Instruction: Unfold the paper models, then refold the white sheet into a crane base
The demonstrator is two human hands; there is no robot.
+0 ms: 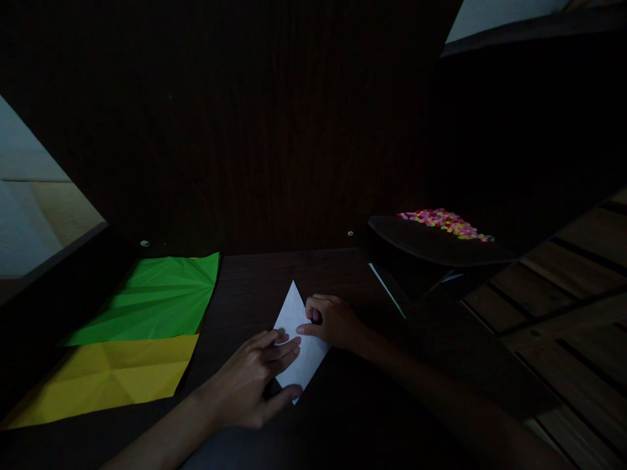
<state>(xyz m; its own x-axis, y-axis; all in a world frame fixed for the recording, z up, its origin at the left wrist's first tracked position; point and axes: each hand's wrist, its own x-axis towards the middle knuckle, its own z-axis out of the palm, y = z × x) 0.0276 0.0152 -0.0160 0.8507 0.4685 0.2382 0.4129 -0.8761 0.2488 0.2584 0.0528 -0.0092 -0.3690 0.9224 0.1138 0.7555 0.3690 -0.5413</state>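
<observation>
A white paper [296, 314], folded into a pointed kite shape, lies on the dark wooden table [245, 281] in front of me. My left hand [255, 382] rests flat on its lower left part, fingers spread across it and thumb at its bottom tip. My right hand [333, 320] presses on the paper's right edge with curled fingers. Both hands hold the paper down against the table.
A creased green sheet [157, 297] and a creased yellow sheet [112, 375] lie at the left of the table. A dark tray [431, 245] with small multicoloured pieces [443, 222] sits at the right, a green-edged sheet [386, 287] beside it. Wooden floor slats show at the right.
</observation>
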